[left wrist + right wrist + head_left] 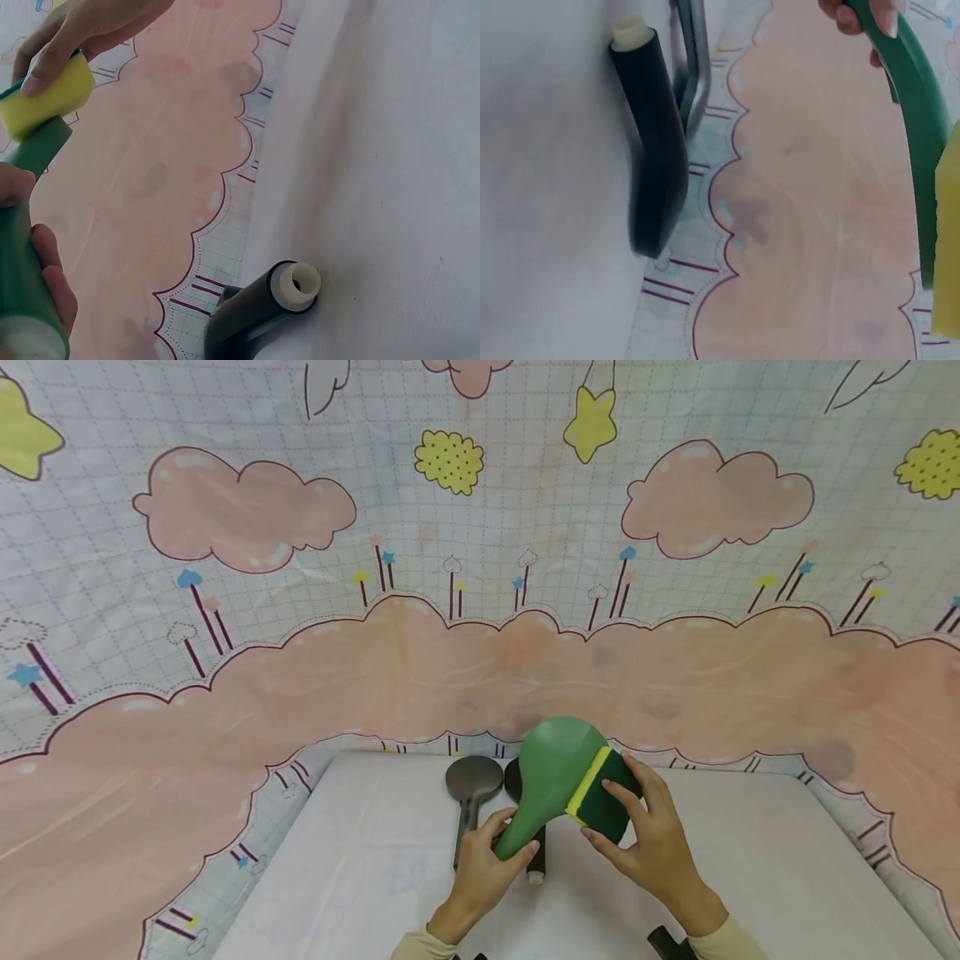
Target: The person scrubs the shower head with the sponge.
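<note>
My left hand (480, 872) grips the handle of a green shower head (551, 760), lifted above the white table with its broad head tilted up. In my right hand (656, 852) is a sponge (613, 802), yellow with a dark green scouring side, pinched between thumb and fingers. The yellow side of the sponge (64, 94) lies against the shower head in the left wrist view. A pale end of the green handle (22, 337) shows below the left fingers. The right wrist view shows the sponge (949, 240) at its edge; the right hand is out of that frame.
Behind the held shower head, a grey shower head (474, 777) and a black shower head (658, 142) with a pale connector lie side by side on the white table (352, 843). A patterned cloth (450, 677) covers the area beyond the table.
</note>
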Available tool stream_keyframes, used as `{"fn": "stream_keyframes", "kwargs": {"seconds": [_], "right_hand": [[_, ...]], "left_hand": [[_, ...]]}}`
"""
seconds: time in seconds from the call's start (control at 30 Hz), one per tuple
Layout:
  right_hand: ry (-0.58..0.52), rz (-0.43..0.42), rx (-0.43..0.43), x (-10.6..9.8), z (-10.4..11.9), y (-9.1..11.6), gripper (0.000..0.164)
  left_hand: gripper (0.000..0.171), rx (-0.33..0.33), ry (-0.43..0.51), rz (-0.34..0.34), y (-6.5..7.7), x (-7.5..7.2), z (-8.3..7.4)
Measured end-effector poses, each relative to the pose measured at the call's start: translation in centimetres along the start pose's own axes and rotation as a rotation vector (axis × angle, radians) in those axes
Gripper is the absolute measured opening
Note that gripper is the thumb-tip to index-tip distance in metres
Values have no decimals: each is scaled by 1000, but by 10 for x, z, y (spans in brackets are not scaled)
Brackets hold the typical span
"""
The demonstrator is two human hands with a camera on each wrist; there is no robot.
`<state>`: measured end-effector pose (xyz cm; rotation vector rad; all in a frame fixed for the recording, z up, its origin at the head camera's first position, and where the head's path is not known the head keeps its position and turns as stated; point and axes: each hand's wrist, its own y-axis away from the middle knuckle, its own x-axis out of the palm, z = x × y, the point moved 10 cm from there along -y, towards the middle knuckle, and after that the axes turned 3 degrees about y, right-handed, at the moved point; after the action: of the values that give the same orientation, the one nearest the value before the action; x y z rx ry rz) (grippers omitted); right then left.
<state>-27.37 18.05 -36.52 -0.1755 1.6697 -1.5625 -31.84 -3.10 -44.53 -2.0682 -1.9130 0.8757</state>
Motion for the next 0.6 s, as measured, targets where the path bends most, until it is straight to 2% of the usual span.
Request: {"fn": "stream_keyframes", "kwargs": {"seconds": [0.1, 0.33, 0.6], "right_hand": [[-16, -23, -36, 0, 9, 0, 63], [-26, -33, -97, 1, 20, -2, 60], [-22, -44, -79, -1, 15, -5, 62]], "left_hand": [[42, 14, -7, -10, -1, 0, -2], [42, -2, 15, 2, -1, 0, -2], [42, 12, -19, -18, 0, -7, -4]]}}
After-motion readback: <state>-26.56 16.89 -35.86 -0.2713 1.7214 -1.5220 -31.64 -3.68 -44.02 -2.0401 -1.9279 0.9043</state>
